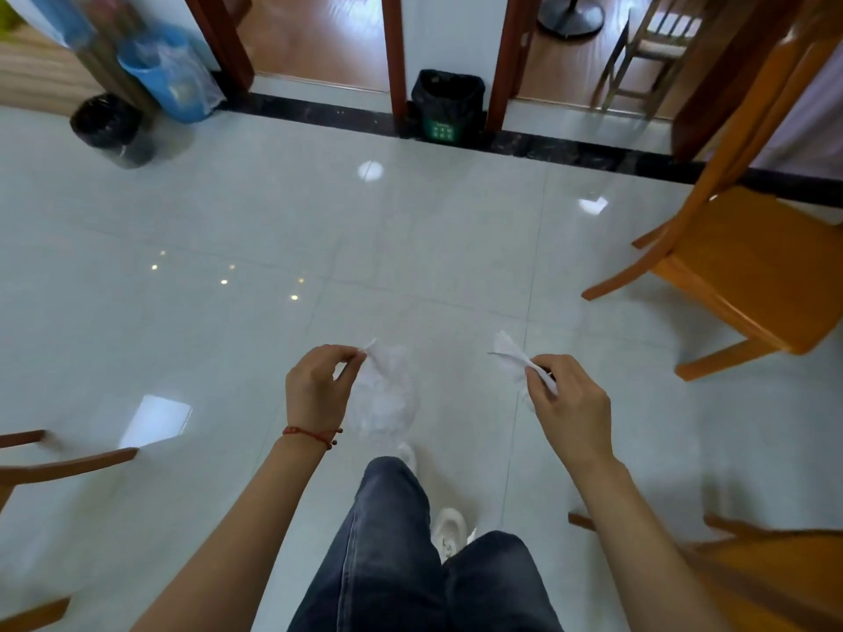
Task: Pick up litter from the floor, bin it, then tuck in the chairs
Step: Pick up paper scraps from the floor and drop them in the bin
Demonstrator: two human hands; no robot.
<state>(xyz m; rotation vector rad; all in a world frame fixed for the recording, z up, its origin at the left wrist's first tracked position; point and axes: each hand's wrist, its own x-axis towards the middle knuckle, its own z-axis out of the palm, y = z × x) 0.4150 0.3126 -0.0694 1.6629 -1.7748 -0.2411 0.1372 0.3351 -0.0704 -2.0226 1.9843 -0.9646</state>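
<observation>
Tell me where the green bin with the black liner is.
The green bin stands at the far edge of the tiled floor, top centre of the head view, against the wall strip between two dark wooden door frames, straight ahead of both hands.

No text can be read; the black bin by the door frame carries a green label (white marks, too blurred to make out).
</observation>
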